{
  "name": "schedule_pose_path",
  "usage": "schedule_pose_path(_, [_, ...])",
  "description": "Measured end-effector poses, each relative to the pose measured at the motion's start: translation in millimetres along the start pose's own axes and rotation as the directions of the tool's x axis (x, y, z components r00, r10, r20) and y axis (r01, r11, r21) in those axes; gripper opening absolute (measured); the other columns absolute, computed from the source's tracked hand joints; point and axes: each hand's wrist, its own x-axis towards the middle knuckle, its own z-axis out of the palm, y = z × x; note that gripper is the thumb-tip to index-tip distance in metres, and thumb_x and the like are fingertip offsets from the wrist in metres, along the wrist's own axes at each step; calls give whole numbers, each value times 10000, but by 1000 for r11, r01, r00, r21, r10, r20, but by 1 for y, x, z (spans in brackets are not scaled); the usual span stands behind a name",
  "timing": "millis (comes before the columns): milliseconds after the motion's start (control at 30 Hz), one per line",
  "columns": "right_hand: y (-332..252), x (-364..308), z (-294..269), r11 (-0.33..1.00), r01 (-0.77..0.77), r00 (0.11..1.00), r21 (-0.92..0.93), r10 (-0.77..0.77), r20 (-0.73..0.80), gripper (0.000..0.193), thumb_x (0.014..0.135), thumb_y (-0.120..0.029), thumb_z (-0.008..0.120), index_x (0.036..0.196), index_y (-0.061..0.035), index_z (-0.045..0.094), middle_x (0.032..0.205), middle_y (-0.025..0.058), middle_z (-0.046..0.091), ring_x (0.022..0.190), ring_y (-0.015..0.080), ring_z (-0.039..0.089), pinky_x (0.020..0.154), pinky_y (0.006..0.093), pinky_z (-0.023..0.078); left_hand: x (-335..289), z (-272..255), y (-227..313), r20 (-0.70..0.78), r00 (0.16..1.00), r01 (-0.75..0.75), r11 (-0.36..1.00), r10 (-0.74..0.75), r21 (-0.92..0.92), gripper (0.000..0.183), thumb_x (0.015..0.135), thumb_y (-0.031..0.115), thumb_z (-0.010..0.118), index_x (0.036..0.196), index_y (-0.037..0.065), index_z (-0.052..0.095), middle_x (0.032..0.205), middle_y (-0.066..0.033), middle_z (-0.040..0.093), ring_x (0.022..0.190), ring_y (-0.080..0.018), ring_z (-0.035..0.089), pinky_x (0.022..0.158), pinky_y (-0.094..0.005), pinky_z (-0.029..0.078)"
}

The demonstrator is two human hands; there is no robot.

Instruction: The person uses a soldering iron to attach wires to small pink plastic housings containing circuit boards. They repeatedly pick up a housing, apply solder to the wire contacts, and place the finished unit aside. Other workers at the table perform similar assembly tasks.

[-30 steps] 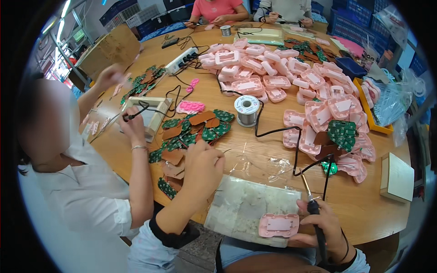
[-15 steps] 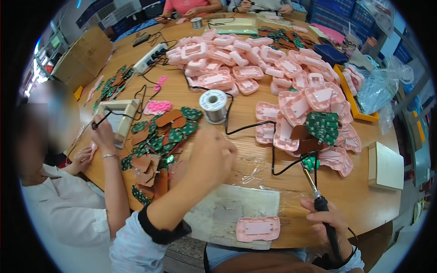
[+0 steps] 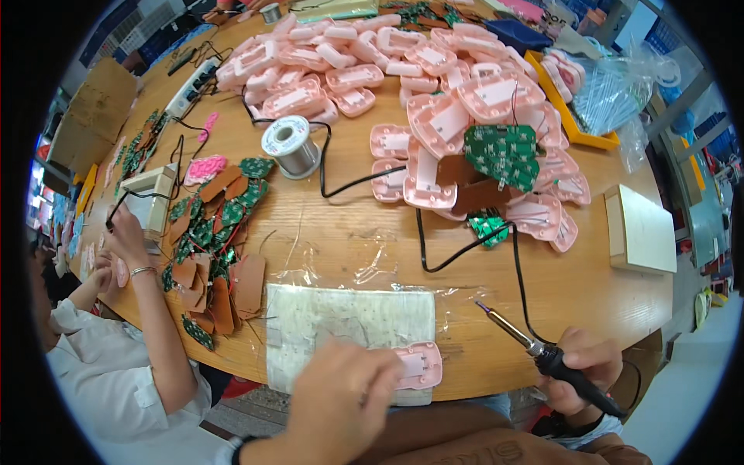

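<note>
My right hand (image 3: 577,372) grips a soldering iron (image 3: 570,373) by its black handle. The iron's metal tip points up and left, above the wooden table right of the mat. My left hand (image 3: 341,399) is slightly blurred, with its fingers curled together. It covers the left end of a pink plastic shell (image 3: 422,364) on the pale work mat (image 3: 349,306). What those fingers hold, if anything, is hidden, and I cannot tell whether they touch the shell. The shell lies with its hollow side up.
A solder spool (image 3: 291,147) stands beyond the mat. Green circuit boards (image 3: 502,155) rest on pink shells at right, and more boards with brown pieces (image 3: 221,240) lie at left. The iron's black cable (image 3: 465,252) crosses the table. A co-worker's hand (image 3: 124,236) works at far left.
My left hand has come down from above the table's middle to the pink shell. The soldering iron has tilted further left, away from the boards. The whole view has shifted.
</note>
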Motion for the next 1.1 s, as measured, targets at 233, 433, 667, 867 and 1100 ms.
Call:
schedule_pose_path(233, [-3,-13,3,985,-134,988,112,124,90,323,655,-28,749,900,-47,540,651,88,566,491,159,511,419,276,357,-20,48,-5,-249,966,-85,994,65,-73,140,728,-25,682,837,-8,594,937,-129,574,824,-301,555,697,-362,458])
schedule_pose_path(433, [-2,-12,8,991,-132,962,-8,130,239,321,637,-47,767,883,-74,565,635,66,564,468,177,516,408,270,352,-22,55,-10,-300,954,-19,991,-22,-135,148,724,-33,683,847,-16,602,933,-125,588,770,-258,590,618,-309,496])
schedule_pose_path(667, [5,-3,23,994,-112,960,-10,111,258,263,625,-54,766,819,-73,589,616,54,542,446,168,492,387,263,334,-18,54,-11,-337,938,-86,996,79,-6,155,708,-26,690,832,-2,601,896,-115,593,789,-276,581,658,-334,480])
schedule_pose_path(867, [5,-1,18,996,-92,933,-6,88,349,238,639,-43,751,806,-69,583,598,53,511,446,162,478,391,266,329,-17,55,-9,-347,935,-70,998,66,1,147,699,-26,690,816,0,605,900,-115,594,800,-282,579,681,-342,473])
schedule_pose_path(1100, [0,-8,19,987,-151,960,53,133,247,239,633,-43,755,801,-69,586,596,56,525,447,163,487,402,273,340,-21,45,-10,-250,968,-54,993,27,-102,115,695,-29,686,783,-10,615,926,-122,595,823,-278,582,691,-329,476])
